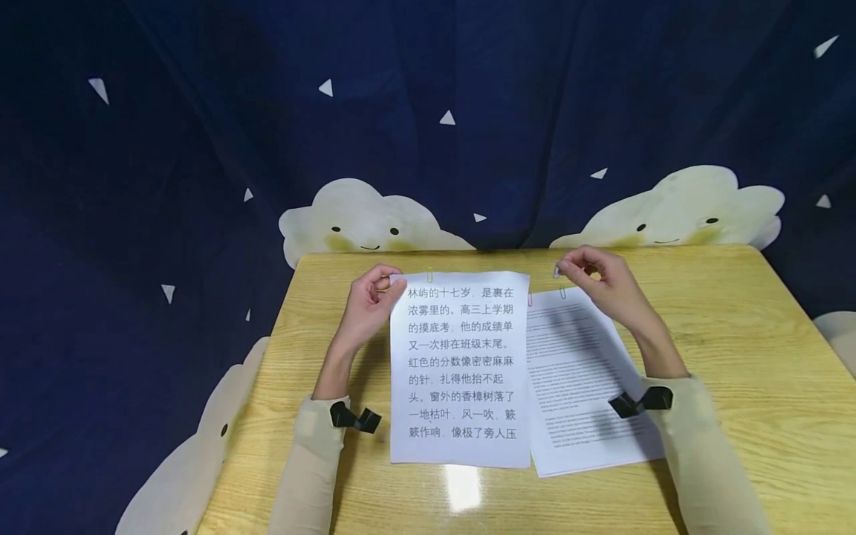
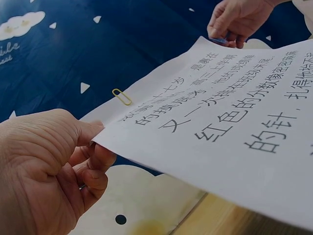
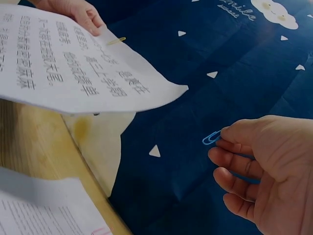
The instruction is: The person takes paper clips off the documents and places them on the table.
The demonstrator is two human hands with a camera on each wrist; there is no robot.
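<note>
My left hand (image 1: 374,299) pinches the top left corner of a white printed sheet (image 1: 461,364) with large Chinese characters, raised above the table. A yellow paper clip (image 2: 122,96) sits on the sheet's top edge, a little right of the left thumb. Off the sheet's top right corner, my right hand (image 1: 602,282) pinches a blue paper clip (image 3: 211,138) between thumb and index finger. The clip is apart from the paper. Whether the held paper is one sheet or several, I cannot tell.
Right of the raised sheet, another printed paper stack (image 1: 588,379) with small text lies on the wooden table (image 1: 722,319). A green clip (image 1: 563,293) and a pink clip (image 1: 530,299) are on its top edge. Behind the table hangs a dark blue curtain (image 1: 414,163) with clouds.
</note>
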